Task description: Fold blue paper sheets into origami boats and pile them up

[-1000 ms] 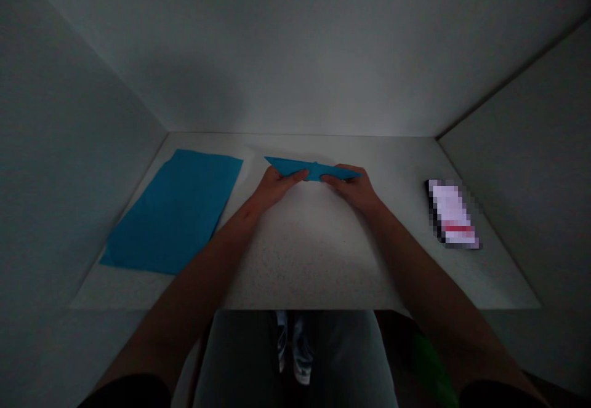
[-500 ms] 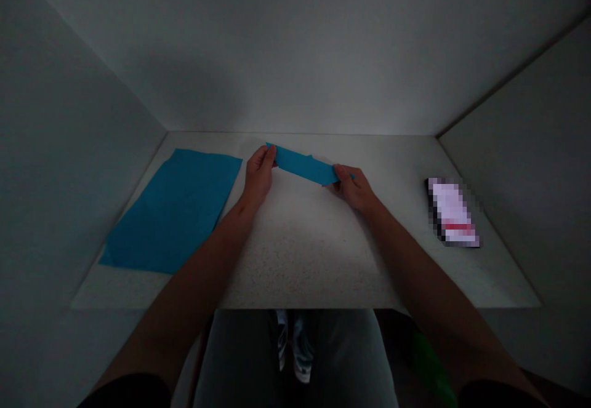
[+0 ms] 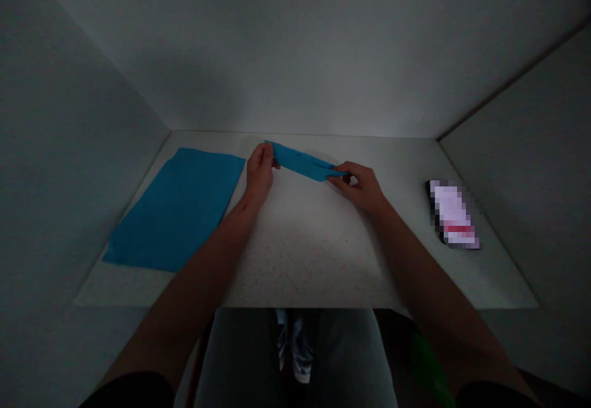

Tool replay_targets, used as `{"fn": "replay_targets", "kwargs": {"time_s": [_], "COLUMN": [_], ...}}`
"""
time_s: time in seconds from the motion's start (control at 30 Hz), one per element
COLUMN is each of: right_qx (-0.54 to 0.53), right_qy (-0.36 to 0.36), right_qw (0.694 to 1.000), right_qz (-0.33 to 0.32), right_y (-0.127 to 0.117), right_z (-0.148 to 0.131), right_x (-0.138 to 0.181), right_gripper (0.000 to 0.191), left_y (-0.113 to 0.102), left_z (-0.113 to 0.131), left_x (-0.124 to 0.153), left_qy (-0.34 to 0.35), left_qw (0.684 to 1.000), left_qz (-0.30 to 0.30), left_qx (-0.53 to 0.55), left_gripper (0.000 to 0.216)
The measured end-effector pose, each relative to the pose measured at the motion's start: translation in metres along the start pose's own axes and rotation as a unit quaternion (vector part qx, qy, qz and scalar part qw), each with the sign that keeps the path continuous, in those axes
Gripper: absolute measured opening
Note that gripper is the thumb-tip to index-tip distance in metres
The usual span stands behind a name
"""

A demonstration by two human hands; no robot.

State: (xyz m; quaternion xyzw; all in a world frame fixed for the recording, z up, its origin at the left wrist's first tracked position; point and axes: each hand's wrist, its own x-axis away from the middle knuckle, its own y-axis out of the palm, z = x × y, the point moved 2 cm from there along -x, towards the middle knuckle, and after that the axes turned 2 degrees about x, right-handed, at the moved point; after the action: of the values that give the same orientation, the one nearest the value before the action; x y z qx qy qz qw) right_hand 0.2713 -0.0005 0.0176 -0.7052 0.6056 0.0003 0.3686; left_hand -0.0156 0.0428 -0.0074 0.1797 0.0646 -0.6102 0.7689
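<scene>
Strip: I'm seeing a blue folded strip (image 3: pixel 299 162) stretching b/w both hands, long + narrow, w/ pretty straight long edges. Matte, one solid color afaict; can't tell paper vs cloth.
Strip's tilt: it's slanting in my view, L end sitting higher, R end lower.
L end: a small pointed corner is poking out just past the thumb.
R end: it's narrowing b/w the fingers, w/ darker lines running along the upper edge there, prob. folds; too dim to count layers.
Strip's spot: it's hanging around the middle, near the far side of the white speckled table (image 3: pixel 300 248). Can't tell if any of it is touching the surface.
L hand: the left hand (image 3: pixel 260 167) is gripping the L end, thumb on the side facing me, fingers mostly going behind.
R hand: the right hand (image 3: pixel 361 186) is pinching the R end b/w thumb + fingers.
Big sheet: a larger blue sheet (image 3: pixel 180 208) is lying on the L side, approx same blue, partly hiding under the L forearm (image 3: pixel 217 251).
Phone-ish thing: a pixelated slab (image 3: pixel 455 214) is lying on the R, well apart from the hands.
</scene>
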Motion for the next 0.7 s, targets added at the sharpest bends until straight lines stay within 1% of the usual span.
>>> {"fn": "replay_targets", "kwargs": {"time_s": [0.13, 0.2, 0.3, 0.33, 0.4, 0.53, 0.6, 0.7], "right_qx": [0.035, 0.066, 0.102, 0.110, 0.125, 0.171, 0.204, 0.251], "right_qy": [-0.001, 0.011, 0.041, 0.056, 0.097, 0.184, 0.217, 0.275], "right_qw": [0.999, 0.998, 0.994, 0.992, 0.985, 0.954, 0.936, 0.908], "right_qz": [0.001, 0.008, 0.017, 0.028, 0.071, 0.164, 0.187, 0.194], "right_y": [-0.005, -0.010, -0.021, -0.026, -0.038, -0.063, -0.077, -0.099], "right_z": [0.001, 0.001, -0.003, -0.005, -0.009, -0.011, -0.008, 0.002], "right_x": [0.000, 0.002, 0.008, 0.011, 0.020, 0.040, 0.046, 0.045], "right_gripper": [0.025, 0.029, 0.038, 0.041, 0.047, 0.059, 0.061, 0.054], "left_y": [0.001, 0.001, 0.003, 0.003, 0.004, 0.006, 0.007, 0.008], "left_z": [-0.002, -0.002, -0.002, -0.001, 0.000, 0.003, 0.004, 0.004], "left_x": [0.000, 0.001, 0.001, 0.002, 0.003, 0.006, 0.006, 0.005], "left_qy": [-0.022, -0.041, -0.057, -0.058, -0.061, -0.066, -0.070, -0.080], "left_qw": [0.999, 0.998, 0.996, 0.996, 0.996, 0.996, 0.996, 0.995], "left_qz": [0.022, 0.037, 0.044, 0.042, 0.035, 0.017, 0.014, 0.010], "left_qx": [0.028, 0.036, 0.054, 0.058, 0.058, 0.055, 0.055, 0.060], "left_gripper": [0.069, 0.070, 0.069, 0.069, 0.069, 0.071, 0.071, 0.072]}}
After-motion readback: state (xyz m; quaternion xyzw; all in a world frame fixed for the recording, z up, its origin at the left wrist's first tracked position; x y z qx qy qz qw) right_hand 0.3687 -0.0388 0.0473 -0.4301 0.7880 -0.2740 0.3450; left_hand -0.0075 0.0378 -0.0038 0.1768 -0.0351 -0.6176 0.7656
